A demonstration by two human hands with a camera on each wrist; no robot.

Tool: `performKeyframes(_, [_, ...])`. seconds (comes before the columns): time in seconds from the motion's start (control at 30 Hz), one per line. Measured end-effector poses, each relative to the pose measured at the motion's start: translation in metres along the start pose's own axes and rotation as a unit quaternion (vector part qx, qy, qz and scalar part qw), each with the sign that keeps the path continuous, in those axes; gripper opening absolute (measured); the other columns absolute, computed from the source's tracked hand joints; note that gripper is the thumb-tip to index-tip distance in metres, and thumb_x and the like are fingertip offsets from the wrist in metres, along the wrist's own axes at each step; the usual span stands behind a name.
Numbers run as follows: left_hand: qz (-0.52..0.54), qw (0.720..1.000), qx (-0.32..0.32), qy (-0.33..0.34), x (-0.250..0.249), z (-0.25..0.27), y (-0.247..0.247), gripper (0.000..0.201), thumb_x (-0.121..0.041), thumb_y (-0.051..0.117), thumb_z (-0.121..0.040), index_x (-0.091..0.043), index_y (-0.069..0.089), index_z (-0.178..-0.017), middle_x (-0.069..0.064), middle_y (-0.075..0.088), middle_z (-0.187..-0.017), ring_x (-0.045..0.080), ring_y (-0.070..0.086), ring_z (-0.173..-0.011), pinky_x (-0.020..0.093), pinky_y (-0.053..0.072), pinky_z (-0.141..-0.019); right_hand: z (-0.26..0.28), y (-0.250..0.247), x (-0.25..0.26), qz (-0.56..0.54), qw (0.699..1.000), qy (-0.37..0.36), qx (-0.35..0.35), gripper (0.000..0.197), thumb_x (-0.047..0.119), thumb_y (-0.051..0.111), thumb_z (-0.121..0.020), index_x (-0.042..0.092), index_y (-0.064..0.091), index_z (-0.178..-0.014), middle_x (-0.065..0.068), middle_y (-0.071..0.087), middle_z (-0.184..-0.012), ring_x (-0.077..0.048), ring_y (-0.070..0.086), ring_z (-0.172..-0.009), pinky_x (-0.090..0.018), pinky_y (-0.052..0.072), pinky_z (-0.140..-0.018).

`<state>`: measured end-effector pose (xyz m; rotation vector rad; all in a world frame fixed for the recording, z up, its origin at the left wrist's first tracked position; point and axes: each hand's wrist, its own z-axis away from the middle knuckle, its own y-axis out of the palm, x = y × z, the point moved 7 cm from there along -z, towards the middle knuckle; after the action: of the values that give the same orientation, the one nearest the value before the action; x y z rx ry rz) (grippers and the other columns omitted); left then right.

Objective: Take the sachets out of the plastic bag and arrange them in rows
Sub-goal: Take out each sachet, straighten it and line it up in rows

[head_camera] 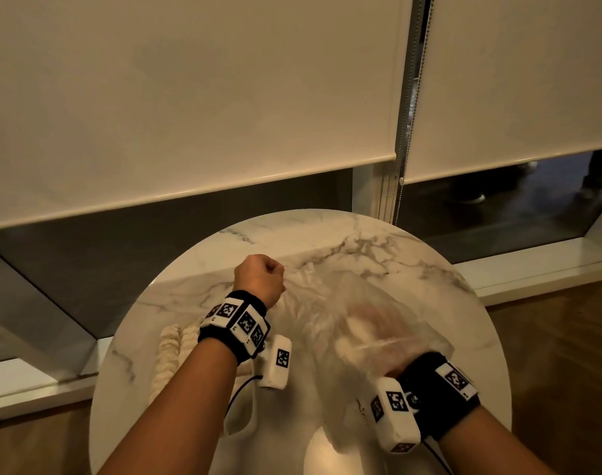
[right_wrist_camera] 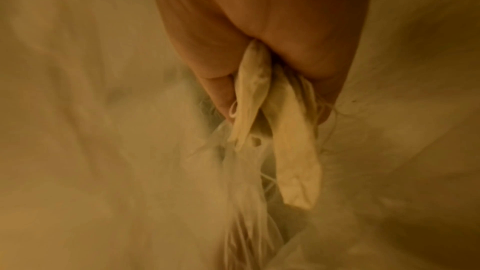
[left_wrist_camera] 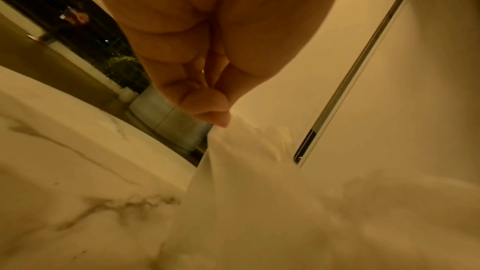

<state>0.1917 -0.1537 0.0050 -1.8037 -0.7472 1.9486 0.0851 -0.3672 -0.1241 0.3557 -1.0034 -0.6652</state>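
Translucent, crinkled film: thin milky plastic bag (head_camera: 330, 303), lying slack on the round white marble-patterned counter (head_camera: 327, 234), towards its middle and right. I log the task as barely begun. No sachet lies on the bare marble that I can see, and no row is started.

Item 1, left hand (head_camera: 260, 277): fisted, pinching a gathered edge of the bag at its far-left corner and drawing the film taut, as the left wrist view shows (left_wrist_camera: 197, 98). I judge it is holding the bag steady.

Item 2, right hand (head_camera: 371, 332): buried inside the bag, seen only as a pinkish shape through the film from the head view. The right wrist view shows its fingers (right_wrist_camera: 221, 93) curled round a small bunch of pale cream paper sachets (right_wrist_camera: 293, 151).

Item 3, the sachets: flat, soft, slightly creased pouches, cream to off-white, with thin white threads trailing from them. At least two or three in the grip; exact count I cannot tell, the view is blurred. All of them are inside the bag.

Item 4: thick cream twisted rope (head_camera: 171, 351), near the left forearm on the counter.

Remaining, in my judgement: withdraw the bunch, lay each pouch flat in rows, return for any left inside
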Motion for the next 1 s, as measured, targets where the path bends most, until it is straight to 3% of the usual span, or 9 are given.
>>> performKeyframes(0.1, [0.012,0.999,-0.022,-0.021,0.012,-0.006,-0.004,0.014,-0.018,0.059,-0.098,-0.009,0.070,-0.096,0.006,0.072,-0.077,0.009,0.067,-0.057,0.019,0.049,-0.056,0.015,0.009,0.001,-0.102,0.993,0.010,0.059,0.024,-0.008,0.048,-0.089,-0.004,0.071,-0.087,-0.017,0.064,-0.071,-0.027,0.067,-0.055,-0.044,0.056,-0.068])
performKeyframes(0.2, [0.047,0.997,-0.026,-0.047,0.021,-0.011,-0.005,0.020,-0.022,0.053,-0.101,-0.010,0.064,-0.112,0.008,0.072,-0.099,0.014,0.072,-0.071,0.020,0.051,-0.060,0.027,0.020,0.009,-0.090,0.993,0.002,0.081,0.022,0.001,0.046,-0.095,0.002,0.067,-0.088,-0.012,0.067,-0.070,-0.021,0.066,-0.057,-0.034,0.057,-0.055])
performKeyframes(0.27, [0.035,0.999,-0.003,-0.037,0.017,-0.007,-0.001,0.038,-0.030,0.050,-0.101,-0.014,0.051,-0.135,0.012,0.062,-0.129,0.025,0.068,-0.104,0.036,0.055,-0.088,0.030,0.017,0.009,-0.048,0.997,-0.008,0.058,0.026,-0.001,0.046,-0.096,0.005,0.064,-0.079,-0.008,0.061,-0.059,-0.016,0.059,-0.048,-0.027,0.051,-0.046])
performKeyframes(0.3, [0.000,1.000,0.013,-0.012,0.010,0.000,0.002,0.047,-0.035,0.049,-0.101,-0.018,0.043,-0.144,0.011,0.052,-0.141,0.028,0.059,-0.119,0.041,0.048,-0.102,0.032,0.017,0.008,-0.021,0.998,-0.009,0.051,0.023,-0.001,0.050,-0.093,0.004,0.065,-0.076,-0.009,0.061,-0.060,-0.016,0.060,-0.048,-0.027,0.051,-0.046])
performKeyframes(0.4, [-0.106,0.984,0.051,0.136,-0.023,0.037,0.018,0.053,-0.049,0.045,-0.099,-0.034,0.036,-0.149,0.002,0.029,-0.158,0.025,0.037,-0.140,0.045,0.033,-0.116,0.039,0.014,0.000,0.030,0.999,0.017,0.037,0.003,0.000,0.062,-0.083,0.001,0.065,-0.082,-0.015,0.062,-0.070,-0.022,0.062,-0.056,-0.032,0.053,-0.054])
performKeyframes(0.5, [-0.235,0.930,0.147,0.243,-0.034,0.068,0.060,0.049,-0.054,0.039,-0.099,-0.037,0.043,-0.145,-0.003,0.033,-0.158,0.021,0.029,-0.145,0.046,0.027,-0.118,0.043,0.011,-0.010,0.075,0.996,0.039,0.027,0.006,-0.004,0.063,-0.084,0.001,0.065,-0.082,-0.017,0.061,-0.069,-0.025,0.061,-0.055,-0.033,0.052,-0.054])
performKeyframes(0.67, [-0.318,0.890,0.307,0.114,0.022,0.077,0.108,0.053,-0.048,0.042,-0.097,-0.026,0.047,-0.144,0.009,0.043,-0.152,0.032,0.042,-0.137,0.044,0.037,-0.112,0.065,0.013,-0.014,0.104,0.985,0.101,0.092,0.005,-0.002,0.068,-0.077,0.001,0.072,-0.080,-0.016,0.056,-0.071,-0.023,0.052,-0.057,-0.030,0.043,-0.053])
performKeyframes(0.77, [-0.338,0.886,0.304,0.087,0.043,0.076,0.110,0.052,-0.042,0.043,-0.097,-0.026,0.043,-0.146,0.010,0.044,-0.150,0.032,0.044,-0.135,0.045,0.039,-0.110,0.078,0.008,0.000,0.077,0.982,0.130,0.115,0.014,-0.002,0.077,-0.072,0.004,0.071,-0.082,-0.014,0.056,-0.072,-0.021,0.054,-0.060,-0.029,0.049,-0.048])
performKeyframes(1.0, [-0.326,0.904,0.258,0.096,0.041,0.067,0.100,0.048,-0.030,0.045,-0.098,-0.028,0.044,-0.145,0.006,0.047,-0.148,0.030,0.048,-0.132,0.045,0.042,-0.109,0.066,0.004,0.046,-0.166,0.975,0.081,0.126,0.058,-0.006,0.094,-0.044,0.010,0.067,-0.093,-0.011,0.062,-0.089,-0.019,0.063,-0.070,-0.031,0.058,-0.057])
